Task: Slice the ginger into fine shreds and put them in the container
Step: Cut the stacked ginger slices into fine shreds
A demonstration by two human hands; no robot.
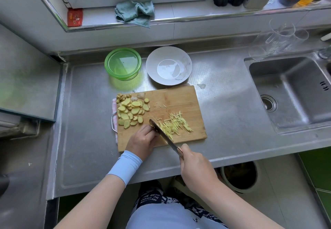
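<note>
Near the counter's [89, 121] front edge the right hand [195, 164] grips the knife [162, 134]. The left hand [143, 139] curls against the blade, its hold hidden; a slip could cut it. The ginger shreds [176, 125] lie on the board [179, 96], the container [122, 63] behind it.

Daylit steel counter [223, 103] with sink [293, 92] under a tiled window ledge [179, 12].

Wooden cutting board [180, 98] laid on steel counter [86, 125], ginger slices [131, 111] heaped at its left end, ginger shreds [176, 124] scattered right of knife [162, 134], handle gripped by right hand [197, 168], left hand [143, 139] curled against blade, green container [123, 75] and grey bowl [150, 62] set behind board.
</note>
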